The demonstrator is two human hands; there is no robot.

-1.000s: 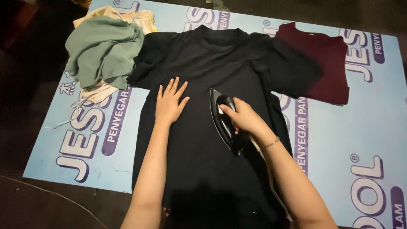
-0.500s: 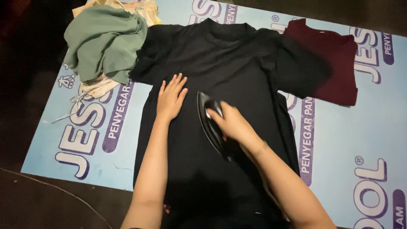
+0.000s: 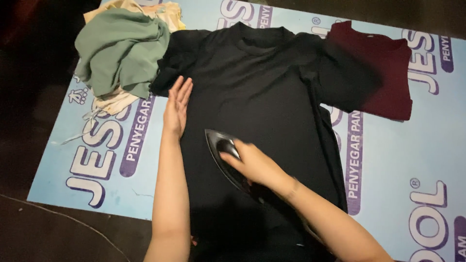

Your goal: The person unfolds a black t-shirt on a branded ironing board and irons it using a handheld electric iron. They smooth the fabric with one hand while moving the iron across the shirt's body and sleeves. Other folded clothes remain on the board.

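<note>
Since the earlier frames, both hands have shifted toward the shirt's left edge as the onlooker sees it. The iron [image 3: 224, 157], which a second ago sat near the middle of the black T-shirt [image 3: 262, 97], now lies lower and further left on the chest panel, its pointed nose aimed up and left. The right hand [image 3: 252, 162] is closed around the iron's handle, fingers wrapped over the top, knuckles blurred with motion. The left hand [image 3: 177, 106] has slid outward from the mid-chest to the side seam just below the sleeve; it lies flat and open, palm down, fingers together, holding nothing and pressing cloth.

Relative to the grip on the iron: the flat hand sits just above and to the left, near but apart from the soleplate; the shirt's collar lies well above; the hem runs below, under the forearms. The shirt itself is spread face-up on a pale blue printed banner sheet [image 3: 403, 174] that serves as the pressing surface on a dark floor.

The change suggests, as a judgement, that pressing has passed from the centre of the garment to its left flank, with the open hand tensioning fabric ahead of the iron.

Well beyond the grip, upper left, lies a heap of green and cream clothes [image 3: 121, 53]; upper right, a maroon garment [image 3: 383, 68] is partly covered by the black sleeve.
</note>
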